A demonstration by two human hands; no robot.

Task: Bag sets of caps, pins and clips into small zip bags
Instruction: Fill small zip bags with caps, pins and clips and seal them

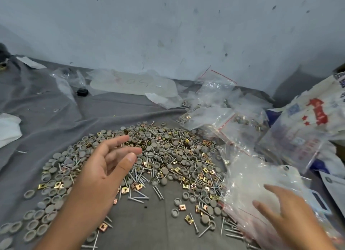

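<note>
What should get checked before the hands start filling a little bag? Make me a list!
1. Left hand free: ok, fingers relaxed above the pile, holding nothing.
2. Right hand free: ok, open over the stack of clear red-striped zip bags.
3. Round grey plastic caps within reach: ok.
4. Silver metal pins and square gold metal clips within reach: ok.
5. One bag opened: not ok, none separated.
6. Parts sorted: not ok, mixed together.

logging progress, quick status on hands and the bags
Left hand open above the parts pile, holding nothing. Right hand open on the empty zip bags. Nothing blocking.
</note>
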